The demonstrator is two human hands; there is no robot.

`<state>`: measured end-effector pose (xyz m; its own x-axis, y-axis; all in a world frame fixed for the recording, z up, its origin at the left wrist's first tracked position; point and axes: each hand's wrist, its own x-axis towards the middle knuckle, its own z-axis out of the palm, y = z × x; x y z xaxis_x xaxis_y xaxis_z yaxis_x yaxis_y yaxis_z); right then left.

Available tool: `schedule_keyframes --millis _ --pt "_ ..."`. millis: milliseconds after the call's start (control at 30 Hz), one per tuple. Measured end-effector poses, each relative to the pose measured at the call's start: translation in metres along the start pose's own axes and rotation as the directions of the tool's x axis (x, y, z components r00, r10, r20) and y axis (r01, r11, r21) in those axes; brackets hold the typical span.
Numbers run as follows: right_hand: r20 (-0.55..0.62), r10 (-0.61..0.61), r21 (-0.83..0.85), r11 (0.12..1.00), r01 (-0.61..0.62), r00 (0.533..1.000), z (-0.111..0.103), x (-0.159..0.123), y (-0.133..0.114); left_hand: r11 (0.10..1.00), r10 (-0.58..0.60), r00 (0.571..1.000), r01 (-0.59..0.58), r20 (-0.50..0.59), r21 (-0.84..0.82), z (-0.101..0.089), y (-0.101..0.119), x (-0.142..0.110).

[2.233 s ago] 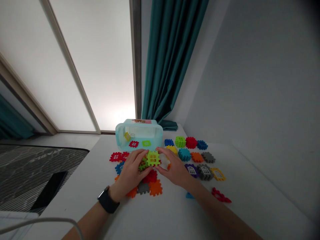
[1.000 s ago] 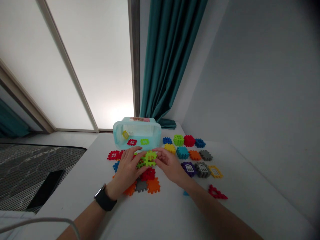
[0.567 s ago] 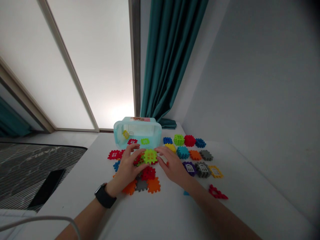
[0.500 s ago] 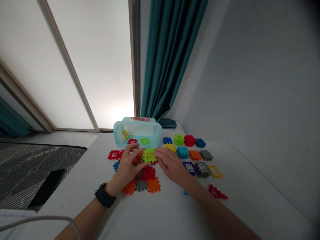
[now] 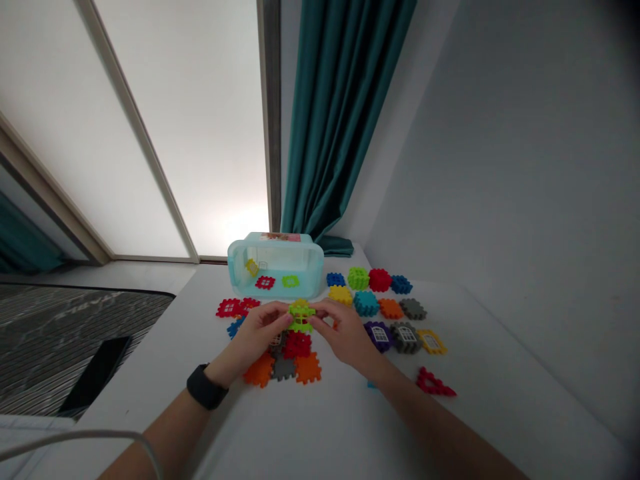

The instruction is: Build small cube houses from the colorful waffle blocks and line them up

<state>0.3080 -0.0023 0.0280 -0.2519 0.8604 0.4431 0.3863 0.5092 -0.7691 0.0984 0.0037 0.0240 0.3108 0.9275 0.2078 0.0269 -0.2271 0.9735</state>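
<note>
Head camera showed two hands over a white table [image 5: 320,427]. The left hand [image 5: 250,337] had a black watch [image 5: 207,388] on its wrist, and the right hand [image 5: 347,337] was close to it. Their fingers [image 5: 280,319] were bent and nearly closed, and they pinched a lime green waffle block [image 5: 301,315] from both sides. That block was up just over a red block [image 5: 297,345]. An orange block [image 5: 309,368] and a gray block [image 5: 283,367] lay right by the red one. A clear blue box [image 5: 275,267] lay on its side past the hands, with a green block [image 5: 291,281] inside. A purple window block [image 5: 379,337] sat to the right.
</note>
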Motion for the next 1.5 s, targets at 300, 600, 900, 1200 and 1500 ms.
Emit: schedule_keyframes --millis 300,600,900,1200,1500 --pt "0.124 0.318 0.434 0.834 -0.340 0.940 0.002 0.005 -0.011 0.844 -0.241 0.969 0.238 0.057 -0.481 0.011 0.003 -0.001" --pt "0.059 0.157 0.213 0.963 -0.166 0.986 0.001 0.002 -0.005 0.922 -0.197 0.980 0.188 0.008 -0.337 0.009 -0.001 -0.002" --pt "0.020 -0.464 -0.377 0.817 0.436 0.886 -0.011 -0.005 0.019 0.951 0.179 0.983 -0.163 -0.037 0.261 0.001 0.001 -0.002" --pt "0.095 -0.656 -0.539 0.599 0.593 0.749 -0.013 -0.006 0.018 0.828 0.295 0.954 -0.284 0.055 0.483 -0.002 0.002 -0.003" --pt "0.088 -0.571 -0.454 0.707 0.543 0.816 -0.013 0.000 0.014 0.586 0.528 0.848 -0.392 0.032 0.709 -0.010 -0.013 -0.003"
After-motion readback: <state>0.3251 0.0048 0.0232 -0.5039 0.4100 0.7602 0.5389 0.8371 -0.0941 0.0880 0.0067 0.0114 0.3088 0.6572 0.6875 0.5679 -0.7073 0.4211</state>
